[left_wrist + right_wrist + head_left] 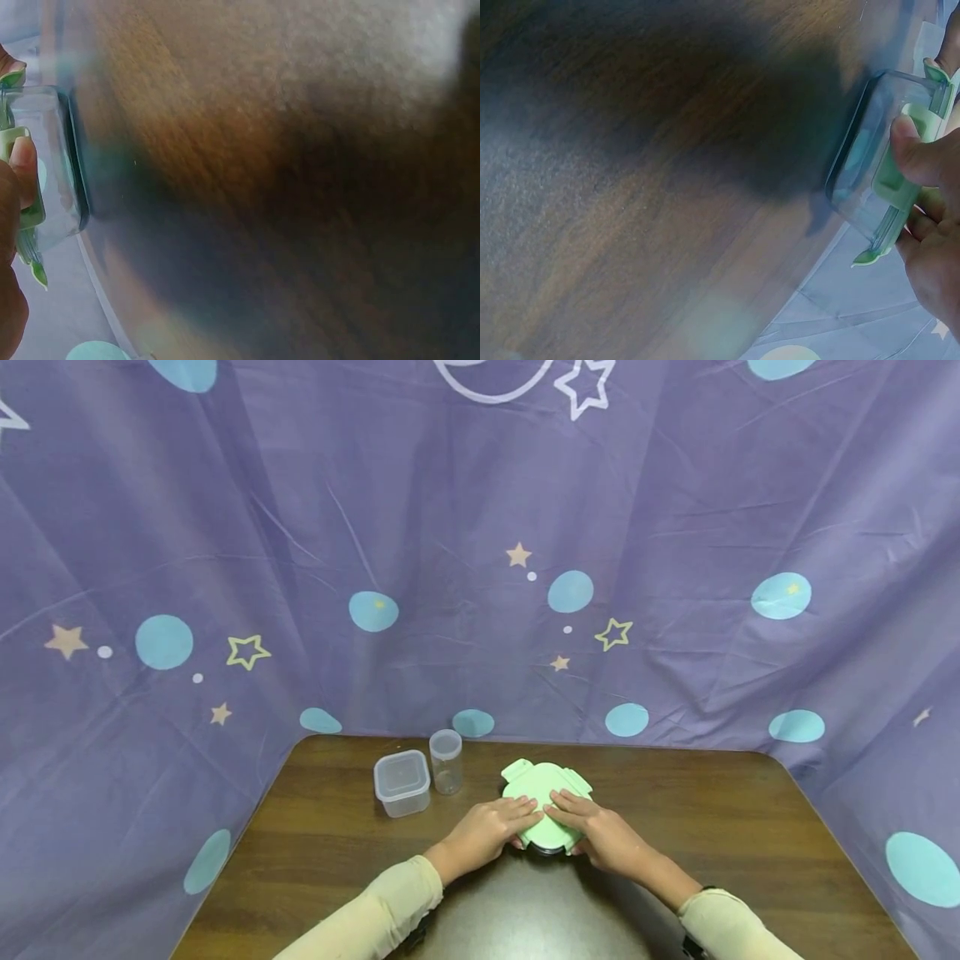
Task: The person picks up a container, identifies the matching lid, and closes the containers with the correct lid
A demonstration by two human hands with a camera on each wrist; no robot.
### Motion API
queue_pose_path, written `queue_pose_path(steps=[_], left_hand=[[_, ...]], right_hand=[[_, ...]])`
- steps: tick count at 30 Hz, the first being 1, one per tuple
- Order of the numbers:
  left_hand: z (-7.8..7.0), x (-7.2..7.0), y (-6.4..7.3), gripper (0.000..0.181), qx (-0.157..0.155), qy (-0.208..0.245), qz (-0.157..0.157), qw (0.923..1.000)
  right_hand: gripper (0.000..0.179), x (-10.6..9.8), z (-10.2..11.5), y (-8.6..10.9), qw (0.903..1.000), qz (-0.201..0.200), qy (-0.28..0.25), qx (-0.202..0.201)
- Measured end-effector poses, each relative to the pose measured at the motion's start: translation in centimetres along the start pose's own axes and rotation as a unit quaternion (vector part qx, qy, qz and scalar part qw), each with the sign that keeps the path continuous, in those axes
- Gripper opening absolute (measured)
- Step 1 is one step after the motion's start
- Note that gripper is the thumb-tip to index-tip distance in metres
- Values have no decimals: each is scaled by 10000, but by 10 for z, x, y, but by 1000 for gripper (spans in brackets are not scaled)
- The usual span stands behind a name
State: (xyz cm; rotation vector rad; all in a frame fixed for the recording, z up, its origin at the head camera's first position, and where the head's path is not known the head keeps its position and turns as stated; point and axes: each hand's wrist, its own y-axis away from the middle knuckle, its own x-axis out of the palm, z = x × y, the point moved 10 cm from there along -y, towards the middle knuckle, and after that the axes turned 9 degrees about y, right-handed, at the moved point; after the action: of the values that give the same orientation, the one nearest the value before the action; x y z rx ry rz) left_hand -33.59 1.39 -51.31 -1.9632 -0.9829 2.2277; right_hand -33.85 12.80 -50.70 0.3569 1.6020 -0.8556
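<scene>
A glass food container (862, 161) with a light green snap-lock lid (546, 778) stands on the table, between both hands. From its left side, my left hand (491, 831) grips it, fingers spread over the lid. My right hand (611, 839) holds the opposite side the same way, fingertips close to the left ones. In the right wrist view the right thumb (907, 142) presses a side latch (889, 180) of the lid. The left wrist view has the left thumb (25, 169) against another latch. Other latches stick out from the lid's edge.
To the left of the hands stand a square clear plastic box (402, 785) with a lid and a clear cylindrical jar (447, 768). Both are on the brown wooden table (675, 793). A purple patterned cloth (465, 527) hangs behind the table and along its sides.
</scene>
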Motion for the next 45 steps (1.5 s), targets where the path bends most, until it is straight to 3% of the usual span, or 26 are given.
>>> queue_pose_path(steps=[11,17,29,45], left_hand=[[-6,-3,1,54,156,-167,-429,9988],[-4,-3,4,54,-24,-55,-547,9985],[-6,-2,4,56,-109,198,-557,9982],[3,-1,0,53,-258,334,-494,9979]], right_hand=[[78,0,-2,0,9998,130,-87,115],[79,4,-1,1,9996,167,-117,188],[78,3,1,5,9998,156,-52,127],[79,0,-1,6,9994,-329,72,91]])
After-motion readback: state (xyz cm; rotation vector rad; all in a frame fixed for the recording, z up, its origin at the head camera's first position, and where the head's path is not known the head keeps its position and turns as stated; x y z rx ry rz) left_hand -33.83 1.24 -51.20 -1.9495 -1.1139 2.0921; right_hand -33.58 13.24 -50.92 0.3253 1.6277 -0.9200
